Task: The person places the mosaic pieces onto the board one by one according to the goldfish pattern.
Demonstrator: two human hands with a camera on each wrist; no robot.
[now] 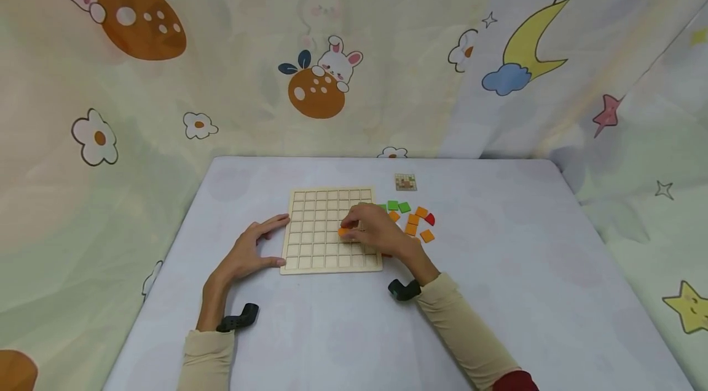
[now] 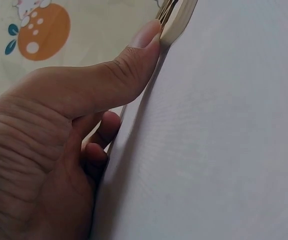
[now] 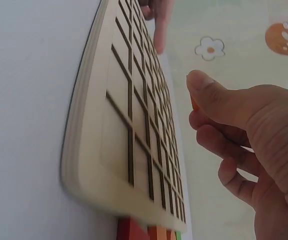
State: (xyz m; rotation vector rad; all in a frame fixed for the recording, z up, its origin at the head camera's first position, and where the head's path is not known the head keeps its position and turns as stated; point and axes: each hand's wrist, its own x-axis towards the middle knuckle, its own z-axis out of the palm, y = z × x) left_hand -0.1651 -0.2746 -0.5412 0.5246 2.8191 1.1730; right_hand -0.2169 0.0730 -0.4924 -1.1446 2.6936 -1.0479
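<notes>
A pale lilac bench [image 1: 525,268] carries a wooden grid board [image 1: 318,249] near its middle. Just right of the board lie loose green tiles [image 1: 399,206] and orange tiles [image 1: 418,223]; a small patterned card [image 1: 405,182] lies farther back.

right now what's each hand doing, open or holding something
Left hand: open, fingers and thumb steadying the wooden grid board.
Right hand: pinching an orange tile over the board.
</notes>
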